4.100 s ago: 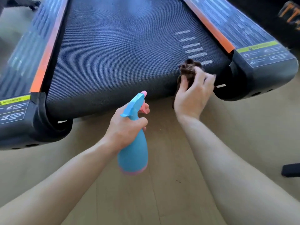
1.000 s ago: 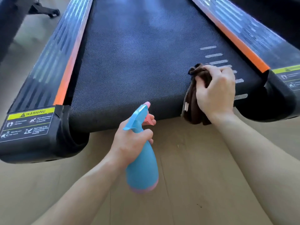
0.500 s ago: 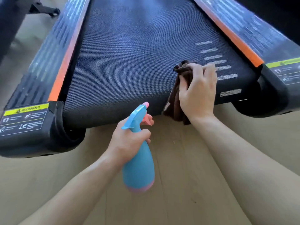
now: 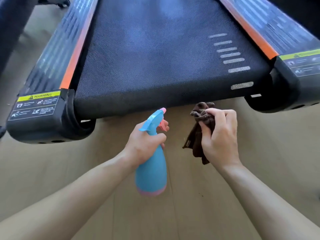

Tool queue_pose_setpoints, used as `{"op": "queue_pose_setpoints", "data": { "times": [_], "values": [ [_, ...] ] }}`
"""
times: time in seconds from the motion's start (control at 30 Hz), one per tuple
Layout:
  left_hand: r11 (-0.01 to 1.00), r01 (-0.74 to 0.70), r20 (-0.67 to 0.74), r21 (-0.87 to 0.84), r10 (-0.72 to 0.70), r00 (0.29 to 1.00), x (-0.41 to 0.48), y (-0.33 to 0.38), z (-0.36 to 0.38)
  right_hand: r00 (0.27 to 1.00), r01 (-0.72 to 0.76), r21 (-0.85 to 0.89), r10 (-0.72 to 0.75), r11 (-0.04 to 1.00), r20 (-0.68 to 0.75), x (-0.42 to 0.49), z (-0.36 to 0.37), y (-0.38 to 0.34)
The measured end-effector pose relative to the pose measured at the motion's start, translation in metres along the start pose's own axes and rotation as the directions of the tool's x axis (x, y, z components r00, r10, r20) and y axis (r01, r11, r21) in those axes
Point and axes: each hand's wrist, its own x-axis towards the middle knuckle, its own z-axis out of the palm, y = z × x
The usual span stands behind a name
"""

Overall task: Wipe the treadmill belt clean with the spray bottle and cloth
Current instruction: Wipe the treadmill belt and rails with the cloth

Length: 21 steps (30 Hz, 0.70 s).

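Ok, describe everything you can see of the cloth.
The cloth is dark brown and looks soft and fuzzy. It is crumpled into a bunch: its top sticks up above the right hand, which grips its middle, and loose folds hang down below. Nothing else touches it. It is held in the air above the floor, just short of the near edge of the belt, not on it.
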Motion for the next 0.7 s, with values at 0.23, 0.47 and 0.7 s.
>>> {"op": "queue_pose_setpoints", "data": {
  "times": [0.23, 0.47, 0.7],
  "values": [
    [1.000, 0.024, -0.079, 0.001, -0.023, 0.997, -0.012, -0.005, -0.002, 0.999, -0.031, 0.021, 0.031, 0.999, -0.009, -0.008, -0.009, -0.010],
    [0.999, -0.005, -0.098, 0.037, 0.008, 0.995, -0.018, -0.012, -0.026, 0.991, 0.117, 0.018, -0.116, 0.993, -0.060, 0.033, 0.017, -0.050],
    [0.997, -0.068, -0.163, -0.023, 0.063, 0.985, -0.008, -0.012, -0.054, 0.956, 0.075, -0.215, -0.132, 0.974, -0.263, 0.083, 0.083, -0.074]
  ]
}}
